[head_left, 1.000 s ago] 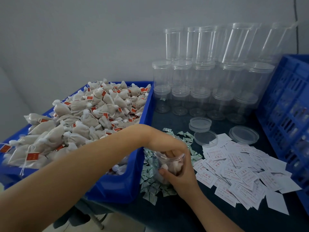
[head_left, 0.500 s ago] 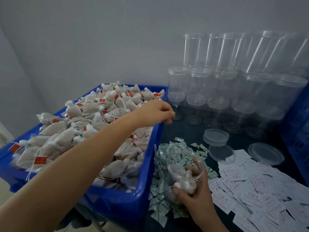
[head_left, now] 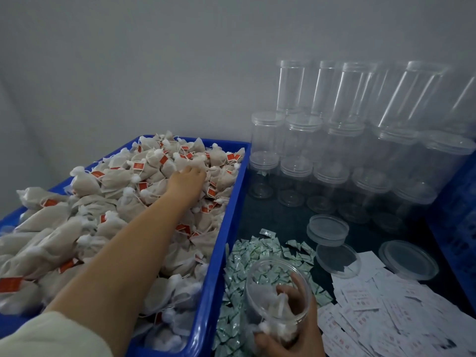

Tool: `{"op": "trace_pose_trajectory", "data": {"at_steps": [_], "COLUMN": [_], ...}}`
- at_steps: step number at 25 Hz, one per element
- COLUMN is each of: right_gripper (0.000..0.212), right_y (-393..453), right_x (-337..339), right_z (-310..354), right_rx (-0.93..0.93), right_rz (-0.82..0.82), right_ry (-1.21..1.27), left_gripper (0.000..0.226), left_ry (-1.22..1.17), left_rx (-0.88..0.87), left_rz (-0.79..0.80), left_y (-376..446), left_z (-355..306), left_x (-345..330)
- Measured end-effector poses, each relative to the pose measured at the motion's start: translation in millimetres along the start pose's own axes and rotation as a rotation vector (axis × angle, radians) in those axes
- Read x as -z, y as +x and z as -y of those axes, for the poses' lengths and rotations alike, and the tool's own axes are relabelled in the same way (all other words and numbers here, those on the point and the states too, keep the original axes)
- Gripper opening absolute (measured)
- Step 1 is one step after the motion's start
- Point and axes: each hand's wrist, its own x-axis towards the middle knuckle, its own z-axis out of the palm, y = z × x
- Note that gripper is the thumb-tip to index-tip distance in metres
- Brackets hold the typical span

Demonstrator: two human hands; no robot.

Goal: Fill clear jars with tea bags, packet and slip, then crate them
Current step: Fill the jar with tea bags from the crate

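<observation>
A blue bin [head_left: 226,228] on the left is heaped with beige tea bags [head_left: 123,186] bearing red tags. My left hand [head_left: 186,180] reaches across the heap and rests on bags near the bin's far right side, its fingertips hidden among them. My right hand [head_left: 288,328] grips an open clear jar [head_left: 277,295] at the bottom middle, tilted toward me with a few tea bags inside. Under the jar lies a pile of small green-and-white packets [head_left: 255,256]. White paper slips [head_left: 381,313] with red print are spread to the right.
Stacked clear jars with lids [head_left: 334,150] stand against the wall at the back right. Three loose clear lids [head_left: 334,256] lie on the dark table in front of them. A blue crate [head_left: 456,215] edges the right side.
My left hand left the jar's mouth, crossed the bin's rim and now lies on the tea bags farther back. My right hand kept hold of the jar. The camera tilted toward the bin.
</observation>
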Motion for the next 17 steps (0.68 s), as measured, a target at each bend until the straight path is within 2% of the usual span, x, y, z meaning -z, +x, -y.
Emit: {"op": "trace_pose_trajectory", "data": {"at_steps": [2,5,8,13,17], "right_gripper": [0.1,0.089,0.093,0.094,0.095], "right_y": [1.0,5.9,2.5,1.0,-0.9], "right_x": [-1.1,1.2,6.1,7.7,9.6], "right_z": [1.1,2.6,3.8,9.6,9.7], "right_rx": [0.002,-0.091,-0.121,-0.104,-0.124], "right_rz": [-0.028,0.001,0.037,0.072,0.11], "right_ry": [0.028,0.13,0.157,0.121,0.146], "left_gripper": [0.05,0.036,0.028,0.011,0.018], "left_ry": [0.036,0.134,0.171,0.039,-0.122], "left_rx": [0.042,0.043,0.041,0.031,-0.003], "left_rz": [-0.013,-0.085,-0.07,-0.125,-0.144], "left_y": [2.1,2.4,-0.5,-12.7,-21.0], "left_z": [-2.5,-2.0,3.7,8.5,18.6], "left_x": [-3.6,-1.1,5.4,18.4,37.9]}}
